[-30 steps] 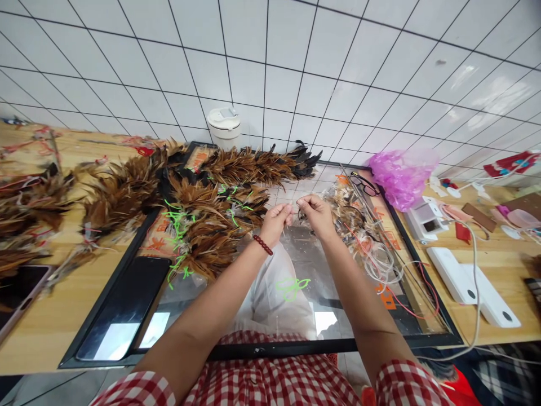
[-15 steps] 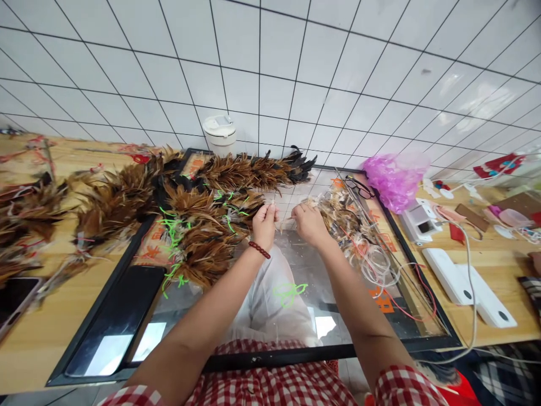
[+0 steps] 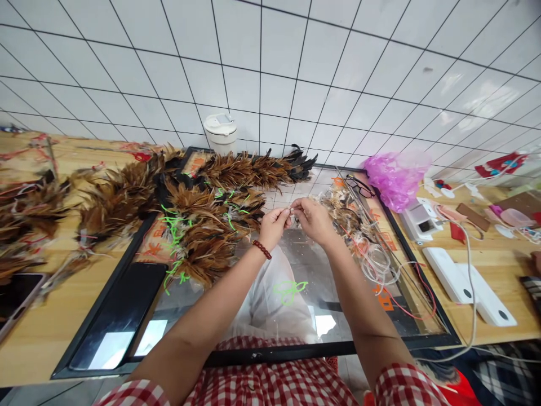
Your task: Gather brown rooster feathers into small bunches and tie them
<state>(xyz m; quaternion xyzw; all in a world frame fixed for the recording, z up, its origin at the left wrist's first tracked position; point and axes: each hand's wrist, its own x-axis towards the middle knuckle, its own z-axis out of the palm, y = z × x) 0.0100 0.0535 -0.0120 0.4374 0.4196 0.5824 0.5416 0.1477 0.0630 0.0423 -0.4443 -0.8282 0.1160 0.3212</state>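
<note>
My left hand (image 3: 275,224) and my right hand (image 3: 311,219) meet fingertip to fingertip above the glass panel (image 3: 304,259). Both are closed in a pinch. Whatever they pinch is too small to make out. Left of my left hand lie bundles of brown feathers (image 3: 207,242), with bright green ties (image 3: 172,228) among them. A long brown and black feather strand (image 3: 253,170) stretches behind. Beside my right hand is a pile of loose pale and dark feathers (image 3: 338,208). Several loose green ties (image 3: 289,290) lie on the glass in front of me.
A black phone (image 3: 120,318) lies on the panel's left side. At the back are a white lidded cup (image 3: 220,132), glasses (image 3: 359,186) and a purple plastic bag (image 3: 397,177). White power strips (image 3: 469,287), a cable and coiled clear tubing (image 3: 378,265) are on the right. More feather strands (image 3: 122,197) lie left.
My hands were a little apart and have come together at the fingertips. My left hand has moved slightly right. The feathers and ties have stayed where they were.
</note>
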